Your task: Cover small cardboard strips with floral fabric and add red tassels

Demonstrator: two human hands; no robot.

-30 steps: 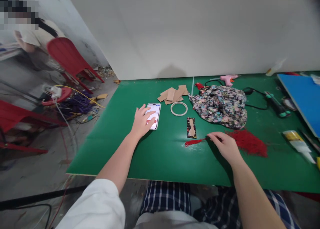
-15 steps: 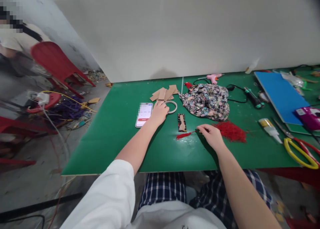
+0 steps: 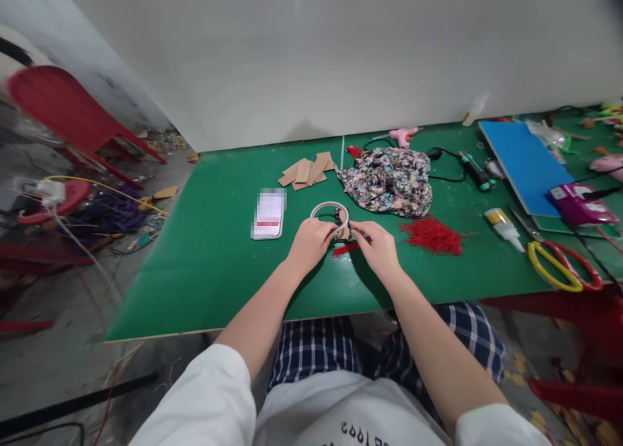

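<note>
A phone (image 3: 268,214) lies at nine o'clock of the left hand (image 3: 311,240), which pinches a white ring (image 3: 330,211) at table centre. The right hand (image 3: 378,248) pinches a fabric-covered strip (image 3: 342,224); red threads (image 3: 431,235) lie at three o'clock.

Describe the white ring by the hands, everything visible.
The white ring is a thin, plain hoop, off-white, open in the middle so the green table shows through. What it is made of cannot be told. It seems to lie about flat on the table, right of the phone and left of the floral cloth. The left hand touches its near rim; the right hand is just beside it, at the small dark patterned strip at the ring's near right edge.
</note>
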